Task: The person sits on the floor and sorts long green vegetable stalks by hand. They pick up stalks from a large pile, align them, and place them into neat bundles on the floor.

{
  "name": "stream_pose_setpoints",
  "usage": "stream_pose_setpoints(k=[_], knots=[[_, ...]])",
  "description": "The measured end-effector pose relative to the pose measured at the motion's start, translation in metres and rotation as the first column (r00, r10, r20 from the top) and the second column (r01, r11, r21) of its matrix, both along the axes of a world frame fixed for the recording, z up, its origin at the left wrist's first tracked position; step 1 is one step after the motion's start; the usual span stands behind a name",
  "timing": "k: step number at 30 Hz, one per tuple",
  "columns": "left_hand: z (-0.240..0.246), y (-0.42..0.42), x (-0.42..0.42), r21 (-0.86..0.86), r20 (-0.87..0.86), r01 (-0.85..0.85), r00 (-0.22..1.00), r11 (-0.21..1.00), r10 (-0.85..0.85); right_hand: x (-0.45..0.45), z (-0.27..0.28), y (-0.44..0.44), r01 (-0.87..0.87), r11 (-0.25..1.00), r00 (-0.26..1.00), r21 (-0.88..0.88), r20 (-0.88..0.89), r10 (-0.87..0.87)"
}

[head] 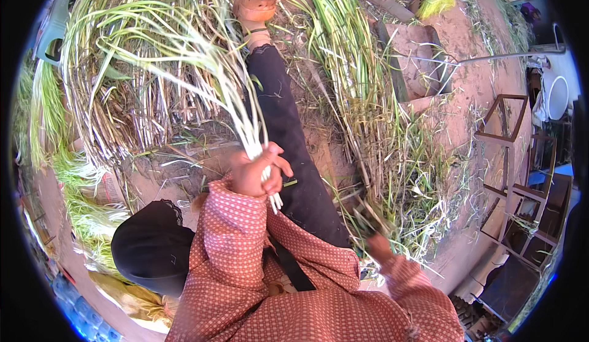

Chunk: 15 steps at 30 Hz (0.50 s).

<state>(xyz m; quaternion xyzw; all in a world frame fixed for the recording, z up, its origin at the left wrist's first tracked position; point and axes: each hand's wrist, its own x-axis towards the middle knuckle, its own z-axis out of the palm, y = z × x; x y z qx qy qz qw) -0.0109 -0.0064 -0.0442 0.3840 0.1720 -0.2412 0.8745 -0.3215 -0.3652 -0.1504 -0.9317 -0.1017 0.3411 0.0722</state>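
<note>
My left hand (262, 171) is closed around a small bunch of long green-and-white stalks (244, 123), whose leafy tops bend up and to the left. Its cut-looking white ends stick out below my fist. My right hand (379, 247) is blurred, low on the right, beside loose leaves and stalk scraps (414, 213); whether it holds any of them cannot be made out. A large pile of stalks with brown-streaked bases (142, 98) lies at the upper left. Another long heap of green stalks (345, 52) stretches beyond my right hand, on the other side of my outstretched leg.
Paler green-white bundles (83, 181) lie along the left, near a yellow sack (133, 296). A green plastic container (57, 24) stands at the upper left. On the right are a metal frame (508, 144), a shallow soil-coloured tray (414, 61) and a yellow-green broom (437, 4).
</note>
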Motion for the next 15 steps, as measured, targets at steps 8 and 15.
stream_pose_setpoints(k=[8, 15], knots=[[-0.002, -0.024, 0.0, -0.139, -0.038, -0.029, 0.999, 0.99, 0.024, -0.078, 0.171, -0.115, 0.18, 0.713, 0.788, -0.678, -0.334, -0.517], [0.007, -0.046, -0.012, -0.011, -0.014, 0.13, 0.991, 0.992, -0.13, 0.163, 0.03, 0.013, 0.158, 0.98, 0.882, 0.123, 0.428, -0.196]])
